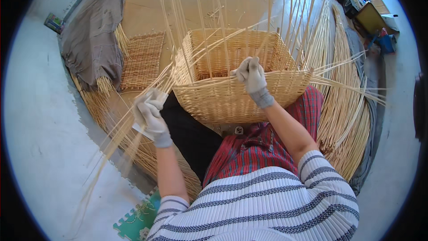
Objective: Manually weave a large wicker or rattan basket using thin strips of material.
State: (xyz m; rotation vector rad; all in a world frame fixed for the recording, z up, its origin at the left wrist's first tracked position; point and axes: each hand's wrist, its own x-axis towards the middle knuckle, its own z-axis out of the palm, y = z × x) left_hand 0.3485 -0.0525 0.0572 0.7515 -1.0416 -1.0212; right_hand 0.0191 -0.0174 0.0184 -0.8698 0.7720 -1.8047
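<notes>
A partly woven wicker basket (240,98) rests across my lap, its near wall facing me and tall upright wicker rods (216,0) rising from its walls. My right hand (252,76), in a pale glove, is closed at the near rim, around the lower part of an upright rod. At the basket's left corner, my gloved left hand (152,115) is closed on a bundle of long wicker strands (117,138), whose loose ends trail down to the left, some blurred. More strands (343,82) stick out from the basket's right corner.
Bundles of long wicker rods (345,120) lie on the floor at right. On the left are a flat woven panel (141,60) and a grey cloth (93,35) covering more rods. A green foam mat (140,216) lies lower left. Boxes and tools (372,15) stand at upper right.
</notes>
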